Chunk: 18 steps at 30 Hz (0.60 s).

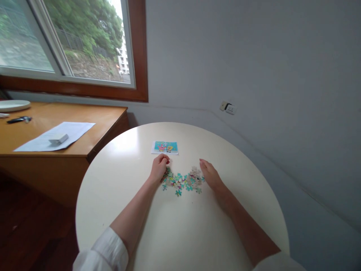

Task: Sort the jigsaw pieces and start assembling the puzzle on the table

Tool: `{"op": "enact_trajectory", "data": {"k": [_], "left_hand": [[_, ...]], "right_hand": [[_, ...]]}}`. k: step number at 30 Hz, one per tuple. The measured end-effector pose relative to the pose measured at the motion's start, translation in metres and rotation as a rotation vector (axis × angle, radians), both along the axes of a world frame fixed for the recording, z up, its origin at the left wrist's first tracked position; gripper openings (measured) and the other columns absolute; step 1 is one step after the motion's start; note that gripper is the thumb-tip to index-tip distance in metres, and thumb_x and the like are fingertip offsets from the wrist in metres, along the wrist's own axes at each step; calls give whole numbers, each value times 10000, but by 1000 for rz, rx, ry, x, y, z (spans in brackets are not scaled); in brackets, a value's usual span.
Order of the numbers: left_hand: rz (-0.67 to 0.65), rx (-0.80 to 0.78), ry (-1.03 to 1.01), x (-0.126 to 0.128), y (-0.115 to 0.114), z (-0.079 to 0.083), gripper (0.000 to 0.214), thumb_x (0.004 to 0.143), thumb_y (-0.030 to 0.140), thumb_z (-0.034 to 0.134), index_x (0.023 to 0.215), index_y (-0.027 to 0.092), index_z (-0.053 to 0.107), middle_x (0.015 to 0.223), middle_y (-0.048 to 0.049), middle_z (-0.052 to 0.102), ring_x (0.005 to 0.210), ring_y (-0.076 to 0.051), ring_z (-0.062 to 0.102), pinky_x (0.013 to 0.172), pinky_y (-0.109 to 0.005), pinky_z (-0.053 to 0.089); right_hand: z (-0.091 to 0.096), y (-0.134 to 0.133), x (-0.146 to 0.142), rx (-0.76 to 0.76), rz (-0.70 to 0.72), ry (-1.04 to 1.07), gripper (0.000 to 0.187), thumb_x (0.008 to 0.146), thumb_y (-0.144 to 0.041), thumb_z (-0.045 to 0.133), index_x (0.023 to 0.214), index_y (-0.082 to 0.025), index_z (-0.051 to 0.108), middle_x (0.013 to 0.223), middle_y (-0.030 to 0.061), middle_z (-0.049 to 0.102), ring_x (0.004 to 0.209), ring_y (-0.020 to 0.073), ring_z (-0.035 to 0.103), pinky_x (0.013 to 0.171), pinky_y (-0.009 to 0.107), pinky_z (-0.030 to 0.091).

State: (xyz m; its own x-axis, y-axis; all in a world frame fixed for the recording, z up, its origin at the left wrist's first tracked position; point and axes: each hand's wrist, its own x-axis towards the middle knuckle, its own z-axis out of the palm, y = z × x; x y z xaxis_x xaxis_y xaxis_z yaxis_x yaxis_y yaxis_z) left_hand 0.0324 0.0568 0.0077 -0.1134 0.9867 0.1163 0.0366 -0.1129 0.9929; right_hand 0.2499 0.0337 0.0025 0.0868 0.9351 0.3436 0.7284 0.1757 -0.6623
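A loose heap of jigsaw puzzle pieces (180, 181), mostly turquoise with some grey-white backs showing, lies on the round white table (180, 229). At the heap's left edge rests my left hand (160, 168), its fingers curled inward; what they may hold is hidden. On the opposite side my right hand (211, 174) stands on its edge with fingers stretched out, beside the grey-white pieces. Just beyond the left hand lies a small picture card (166, 147) with cartoon figures on a turquoise ground.
To the left, a wooden desk (109, 117) meets the round table. It bears a paper sheet (80, 130) with a small white box (58, 139), a dark object (19, 119) and a white round tray (14, 105). A wall with a socket (231, 109) stands behind.
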Motion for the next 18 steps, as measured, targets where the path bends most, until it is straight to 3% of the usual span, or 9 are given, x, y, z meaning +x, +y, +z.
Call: {"op": "enact_trajectory", "data": {"k": [3,7,11,14,18], "left_hand": [[1,13,-6,0,1,-1,131,631,207,394,625,170,519,565,18,514,512,-97,463,476,-201,337],[12,42,-18,1,3,-2,125,623,205,400,607,169,519,555,17,510,550,-108,483,520,-211,353],[22,55,-62,2,4,-2,114,615,184,412,587,163,521,539,21,504,542,-103,477,533,-210,359],[9,46,-98,2,4,-2,116,622,181,414,585,163,522,535,25,498,509,-97,454,505,-205,342],[6,60,-119,2,4,-3,111,608,171,417,578,164,523,532,25,498,521,-101,451,516,-209,344]], "right_hand": [[-8,-21,-8,-118,99,-269,563,848,-519,353,1254,-149,476,1289,153,488,1223,278,402,1022,469,272],[-9,-46,-39,-125,210,-535,671,753,-608,493,1317,-252,416,1403,98,373,1305,343,257,1047,534,170],[-11,-45,-63,-76,138,-573,615,773,-576,497,1266,-210,485,1347,117,437,1267,340,311,1036,502,215],[-12,-34,-70,11,148,-547,479,829,-480,476,1187,-170,544,1260,135,506,1202,282,391,1018,442,270],[-8,-23,-74,77,169,-501,310,836,-387,506,1074,-207,591,1076,108,578,1015,237,501,883,383,388]]}}
